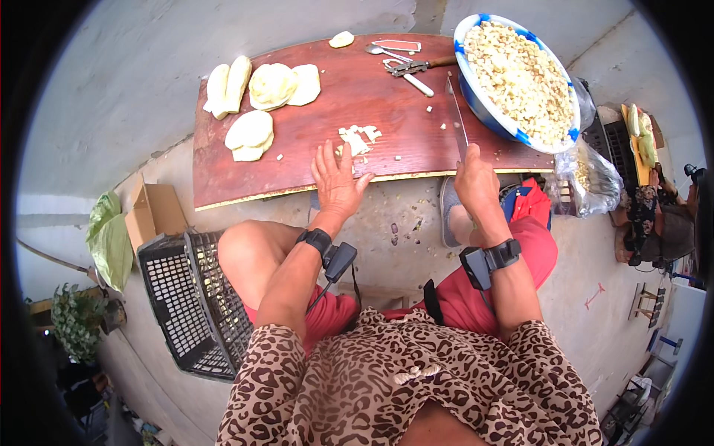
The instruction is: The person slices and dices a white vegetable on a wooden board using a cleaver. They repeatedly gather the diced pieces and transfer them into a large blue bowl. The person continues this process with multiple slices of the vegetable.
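My left hand rests at the front edge of a red-brown wooden table, fingers spread and nothing held. Its fingertips touch or nearly touch a small heap of pale diced vegetable. In my right hand is the handle of a knife, its long narrow blade pointing away over the table. Beyond the left hand lie peeled vegetable slices, stacked rounds and two long peeled pieces. A blue-and-white basin heaped with diced vegetable stands right of the blade.
A peeler-like tool, a spoon and a white-handled tool lie at the back. Black plastic crates stand by my left leg. A clear plastic bag hangs right. Another person sits beside a board further right.
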`<state>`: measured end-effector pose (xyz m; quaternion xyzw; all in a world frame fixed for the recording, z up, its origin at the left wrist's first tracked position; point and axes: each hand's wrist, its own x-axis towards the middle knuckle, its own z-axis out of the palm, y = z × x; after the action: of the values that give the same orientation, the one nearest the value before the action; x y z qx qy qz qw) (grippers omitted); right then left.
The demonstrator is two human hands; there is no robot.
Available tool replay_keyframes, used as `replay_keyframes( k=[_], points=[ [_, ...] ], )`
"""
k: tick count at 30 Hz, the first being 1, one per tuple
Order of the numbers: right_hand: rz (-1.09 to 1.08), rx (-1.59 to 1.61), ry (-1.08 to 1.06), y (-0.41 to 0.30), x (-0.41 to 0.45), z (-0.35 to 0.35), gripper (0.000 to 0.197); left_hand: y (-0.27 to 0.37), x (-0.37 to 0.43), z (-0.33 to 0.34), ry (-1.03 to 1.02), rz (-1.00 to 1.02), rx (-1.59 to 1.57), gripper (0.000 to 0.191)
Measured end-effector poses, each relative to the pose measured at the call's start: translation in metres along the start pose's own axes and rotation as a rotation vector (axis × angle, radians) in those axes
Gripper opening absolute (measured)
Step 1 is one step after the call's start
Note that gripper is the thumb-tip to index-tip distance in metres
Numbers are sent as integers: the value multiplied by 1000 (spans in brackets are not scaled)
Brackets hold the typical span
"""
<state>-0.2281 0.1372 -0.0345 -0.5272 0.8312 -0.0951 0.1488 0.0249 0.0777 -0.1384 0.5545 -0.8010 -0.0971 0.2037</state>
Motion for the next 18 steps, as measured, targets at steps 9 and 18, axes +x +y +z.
replay_keyframes(
  k=[9,18],
  points=[
    [-43,-75,-35,-8,16,27,18,-2,4,7,-60,-62,69,96],
    [-332,122,-167,-50,-7,31,16,3,24,11,-10,-26,59,99]
  ],
)
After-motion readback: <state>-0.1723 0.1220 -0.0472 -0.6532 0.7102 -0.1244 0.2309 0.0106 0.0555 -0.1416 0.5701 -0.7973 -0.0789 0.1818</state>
